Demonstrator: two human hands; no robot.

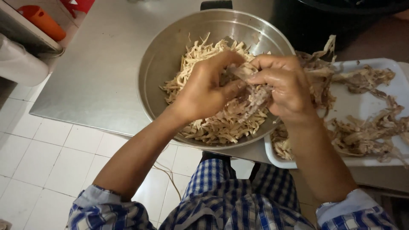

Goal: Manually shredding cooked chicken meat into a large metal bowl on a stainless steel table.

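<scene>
A large steel bowl (166, 55) sits on the metal counter, filled with pale shredded meat (213, 123). Over it my left hand (204, 87) and my right hand (285, 85) pinch the same piece of cooked meat (254, 97) between them, fingertips close together. A white tray (366, 104) at the right holds unshredded meat pieces and scraps (362, 132), touching the bowl's right side.
The steel counter (98, 72) extends left of the bowl to its near edge. An orange object (41, 21) lies on a shelf at top left, above a white roll (19, 66). A dark pot (324, 17) stands behind the tray. White floor tiles lie below.
</scene>
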